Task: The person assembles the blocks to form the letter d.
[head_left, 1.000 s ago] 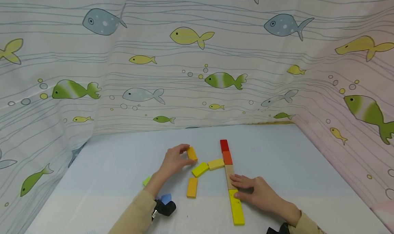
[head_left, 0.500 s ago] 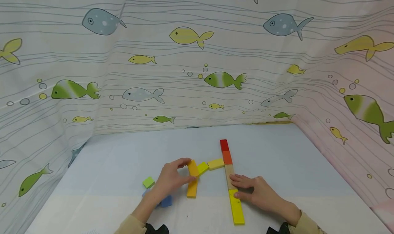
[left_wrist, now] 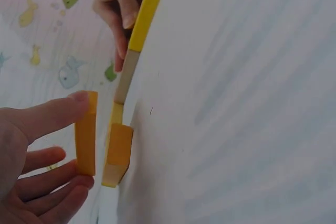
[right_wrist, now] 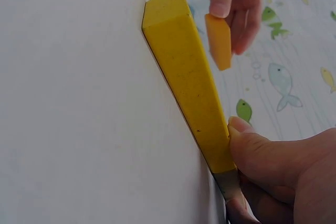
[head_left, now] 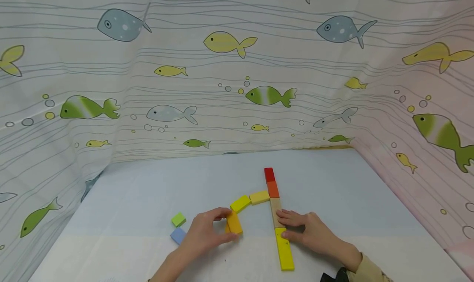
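Note:
My left hand [head_left: 207,230] pinches an orange block [head_left: 234,223] between thumb and fingertips. In the left wrist view, that block is off the table, apart from a second orange block [left_wrist: 121,142] lying below. From the head, the held block mostly hides the lower one. My right hand [head_left: 312,232] touches a straight row of blocks, fingertips at a plain wooden block [head_left: 275,208] and thumb at the long yellow block [head_left: 284,251]. Beyond them, the row continues with an orange-red block [head_left: 273,189] and a red block [head_left: 269,175].
A pale yellow block [head_left: 260,197] and a yellow block [head_left: 240,203] branch leftward from the row in a slanting line. A green block [head_left: 178,219] and a blue block [head_left: 178,235] lie left of my left hand. Fish-patterned cloth [head_left: 222,84] walls the white table [head_left: 333,183].
My left hand has brought the orange block toward me, from the far side of the slanting yellow block to over the lower orange one. My right hand has stayed in place.

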